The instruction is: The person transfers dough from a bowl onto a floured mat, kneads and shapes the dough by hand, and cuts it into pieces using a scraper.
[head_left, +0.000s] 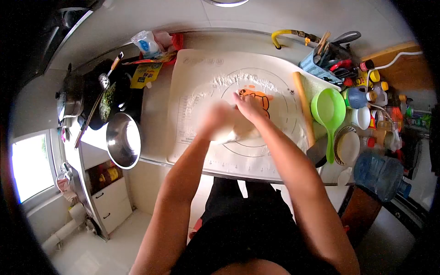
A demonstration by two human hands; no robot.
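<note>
A pale lump of dough (240, 133) lies on a white printed baking mat (183, 78), partly hidden beneath my hands and forearms. My left hand (217, 120) is smeared by motion at the dough's left side, so its fingers do not show clearly. Just above the dough, my right hand (250, 107) reaches up and left with a finger stretched out and nothing visibly held. White flour (245, 81) is scattered across the upper part of the mat, beyond both hands. An orange cartoon print (261, 98) shows beside the right hand.
A wooden rolling pin (303, 103) and a green ladle-shaped scoop (329, 110) lie on the right. Bottles, a plate (347, 145) and a blue utensil basket (318, 66) crowd that side. A steel bowl (123, 140) and a yellow packet (145, 74) are on the left.
</note>
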